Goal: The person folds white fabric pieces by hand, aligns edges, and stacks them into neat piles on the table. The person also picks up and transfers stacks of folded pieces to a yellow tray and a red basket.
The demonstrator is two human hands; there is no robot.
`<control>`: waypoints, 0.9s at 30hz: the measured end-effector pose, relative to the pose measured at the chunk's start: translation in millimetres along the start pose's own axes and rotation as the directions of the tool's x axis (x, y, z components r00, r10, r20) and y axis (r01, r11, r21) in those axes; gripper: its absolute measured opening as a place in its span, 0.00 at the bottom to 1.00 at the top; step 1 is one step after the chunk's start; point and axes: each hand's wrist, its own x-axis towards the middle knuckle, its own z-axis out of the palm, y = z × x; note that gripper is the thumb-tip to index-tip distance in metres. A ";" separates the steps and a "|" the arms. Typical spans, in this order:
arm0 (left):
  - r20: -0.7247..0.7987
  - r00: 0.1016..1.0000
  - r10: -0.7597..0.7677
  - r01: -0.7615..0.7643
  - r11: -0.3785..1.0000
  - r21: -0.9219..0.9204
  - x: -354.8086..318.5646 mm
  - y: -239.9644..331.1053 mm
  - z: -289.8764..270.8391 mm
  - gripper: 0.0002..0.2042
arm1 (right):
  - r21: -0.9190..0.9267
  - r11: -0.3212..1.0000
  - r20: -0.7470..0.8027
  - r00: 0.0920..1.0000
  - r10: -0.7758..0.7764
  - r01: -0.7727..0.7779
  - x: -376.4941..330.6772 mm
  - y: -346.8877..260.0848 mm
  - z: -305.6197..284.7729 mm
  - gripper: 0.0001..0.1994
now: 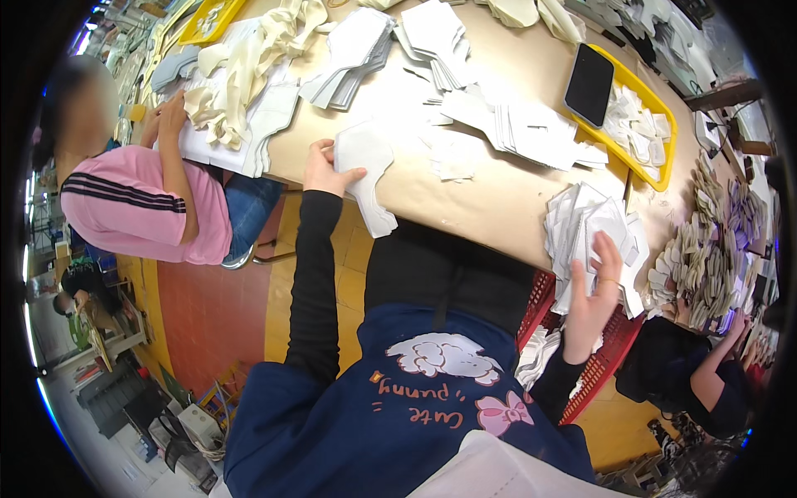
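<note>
My left hand (325, 169) is closed on the edge of a white curved cut piece (364, 162), thumb on top, at the table's front edge. Whether it is one layer or several I cannot tell. On the right, my right hand (591, 300) has its fingers apart, at the near side of a loose pile of white cut pieces (583, 217). The pile sits at the table corner and partly overhangs it. Whether the fingertips touch the pile is not clear.
Stacks of white pieces (353, 50) and a fanned row (531, 133) lie farther back. A phone (589, 85) rests on a yellow tray (656, 100) of small pieces. Under the corner stands a red basket (610, 353). A person in pink (141, 199) works at left.
</note>
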 end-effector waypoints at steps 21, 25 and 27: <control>0.455 0.808 0.373 0.274 0.445 -0.852 -125.3 147.2 4.1 0.09 | 0.554 0.778 0.319 0.939 0.133 -0.298 7.3 -30.2 38.9 0.10; 0.554 0.759 0.342 0.541 0.140 -0.829 -124.6 147.4 7.3 0.09 | 0.555 0.785 0.280 0.951 0.133 -0.274 4.3 -27.3 44.1 0.08; 0.497 0.782 0.376 0.414 0.282 -0.865 -122.0 147.5 9.2 0.10 | 0.545 0.802 0.261 0.959 0.114 -0.244 5.2 -26.3 46.5 0.07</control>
